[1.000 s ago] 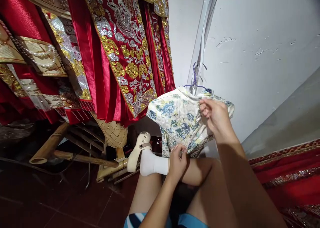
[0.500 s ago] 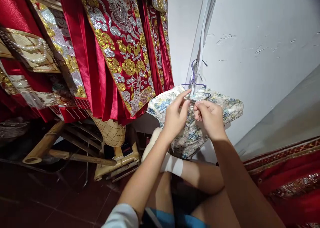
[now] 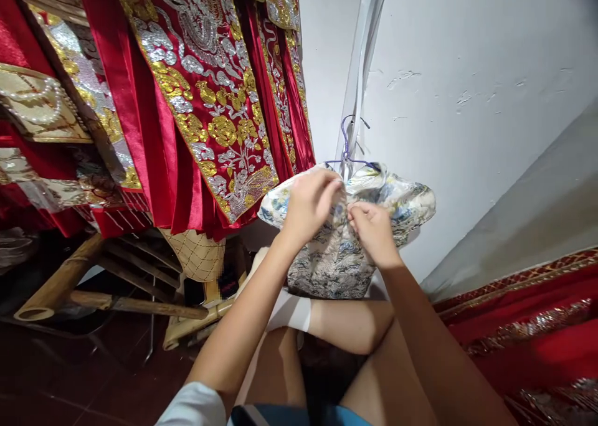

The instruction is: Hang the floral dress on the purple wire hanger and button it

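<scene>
A short-sleeved floral blouse (image 3: 334, 270), cream with blue and yellow flowers, hangs on a thin purple hanger (image 3: 346, 155) in front of the white wall. My left hand (image 3: 309, 203) is at the left side of its neckline, thumb and fingers bent together on the cloth; motion smears the fingertips a little. Just right of it and slightly lower, my right hand (image 3: 372, 230) pinches the front edge of the blouse, the other fingers curled in. Whatever small part lies between the fingertips is hidden.
Red costumes (image 3: 224, 102) with gold and silver sequins hang at left. Below them stand a bamboo frame (image 3: 140, 304) and a quilted beige piece (image 3: 194, 251). A white strip (image 3: 367, 46) runs down the wall. Red sequined fabric (image 3: 537, 326) lies at lower right.
My left hand's raised index finger has bent down toward the thumb at the neckline. My right hand has moved slightly lower on the blouse front, and the lower cloth spreads wider. The view has shifted slightly.
</scene>
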Tool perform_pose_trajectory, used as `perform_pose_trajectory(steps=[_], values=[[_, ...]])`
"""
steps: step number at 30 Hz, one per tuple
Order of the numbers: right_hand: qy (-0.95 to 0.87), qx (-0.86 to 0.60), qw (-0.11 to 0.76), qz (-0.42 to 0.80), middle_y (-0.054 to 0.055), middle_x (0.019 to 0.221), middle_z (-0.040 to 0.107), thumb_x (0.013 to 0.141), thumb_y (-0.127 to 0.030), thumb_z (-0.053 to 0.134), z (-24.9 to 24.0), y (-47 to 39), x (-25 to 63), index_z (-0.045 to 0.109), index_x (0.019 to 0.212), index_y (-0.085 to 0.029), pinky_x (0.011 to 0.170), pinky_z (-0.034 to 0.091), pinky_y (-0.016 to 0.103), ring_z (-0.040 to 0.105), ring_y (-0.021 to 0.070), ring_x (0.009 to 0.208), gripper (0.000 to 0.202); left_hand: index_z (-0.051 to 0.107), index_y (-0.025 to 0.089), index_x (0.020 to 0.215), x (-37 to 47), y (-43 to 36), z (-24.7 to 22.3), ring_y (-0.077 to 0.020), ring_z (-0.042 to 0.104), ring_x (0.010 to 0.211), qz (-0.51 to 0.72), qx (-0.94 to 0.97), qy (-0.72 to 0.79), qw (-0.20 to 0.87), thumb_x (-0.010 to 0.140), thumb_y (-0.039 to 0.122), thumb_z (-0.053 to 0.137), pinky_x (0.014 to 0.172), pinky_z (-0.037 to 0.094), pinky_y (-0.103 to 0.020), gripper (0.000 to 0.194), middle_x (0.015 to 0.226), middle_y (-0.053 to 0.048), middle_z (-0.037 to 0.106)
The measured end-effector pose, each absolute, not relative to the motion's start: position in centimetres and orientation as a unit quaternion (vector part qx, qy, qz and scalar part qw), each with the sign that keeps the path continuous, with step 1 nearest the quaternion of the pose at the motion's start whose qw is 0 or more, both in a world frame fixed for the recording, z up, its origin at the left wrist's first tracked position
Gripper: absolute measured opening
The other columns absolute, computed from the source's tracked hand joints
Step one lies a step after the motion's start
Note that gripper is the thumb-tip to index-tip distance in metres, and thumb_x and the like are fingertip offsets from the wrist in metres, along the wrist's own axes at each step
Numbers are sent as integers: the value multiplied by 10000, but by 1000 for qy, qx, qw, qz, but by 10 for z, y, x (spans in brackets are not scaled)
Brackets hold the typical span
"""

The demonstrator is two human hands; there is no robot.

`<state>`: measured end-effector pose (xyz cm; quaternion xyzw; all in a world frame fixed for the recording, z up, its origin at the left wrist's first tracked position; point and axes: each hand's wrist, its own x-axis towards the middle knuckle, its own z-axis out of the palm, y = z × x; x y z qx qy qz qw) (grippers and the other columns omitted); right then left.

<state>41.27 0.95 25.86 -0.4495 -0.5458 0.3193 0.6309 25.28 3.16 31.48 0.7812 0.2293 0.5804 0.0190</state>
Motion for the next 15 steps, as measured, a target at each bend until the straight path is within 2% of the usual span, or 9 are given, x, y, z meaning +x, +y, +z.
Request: perform_pose_trajectory(steps=[2, 4, 6, 9, 13, 15], values=[[-548, -466, 603, 344, -54, 424, 413, 758, -290, 582, 244, 8, 415, 519, 532, -193, 422, 197, 234, 329, 75, 401, 254, 655, 186, 920, 237, 39, 319, -139, 635, 866, 667, 698, 256, 55, 971, 229, 563, 827, 463, -282, 113, 900, -21, 695], [-548, -469, 588, 366, -55, 396, 396, 739, -306, 564, 228, -1, 415, 494, 499, -203, 419, 205, 239, 332, 79, 382, 270, 667, 180, 894, 215, 54, 316, -124, 634, 830, 738, 597, 284, 134, 946, 216, 594, 796, 477, -257, 97, 863, -9, 680], [-550, -460, 581, 385, -55, 400, 405, 743, -312, 544, 215, -16, 412, 505, 514, -203, 425, 227, 242, 346, 84, 383, 256, 659, 160, 836, 195, 72, 303, -100, 628, 745, 785, 462, 308, 276, 931, 163, 596, 753, 484, -234, 115, 770, 11, 658], [-561, -434, 567, 419, -57, 425, 428, 786, -284, 506, 201, -39, 400, 531, 574, -199, 451, 254, 242, 360, 89, 411, 230, 625, 151, 800, 183, 86, 269, -103, 630, 676, 774, 200, 332, 501, 961, 121, 523, 708, 508, -218, 192, 682, 5, 641], [-540, -422, 580, 440, -59, 451, 421, 836, -282, 497, 186, -64, 382, 490, 577, -206, 483, 274, 244, 361, 88, 435, 270, 636, 143, 859, 207, 65, 211, -111, 663, 680, 730, 125, 349, 574, 980, 78, 397, 723, 535, -211, 276, 707, -39, 667], [-511, -436, 587, 451, -58, 458, 417, 848, -305, 500, 175, -78, 379, 488, 585, -208, 487, 275, 248, 361, 90, 437, 281, 631, 147, 851, 225, 44, 183, -96, 659, 658, 713, 126, 355, 591, 961, 81, 435, 726, 534, -197, 234, 691, -25, 657]])
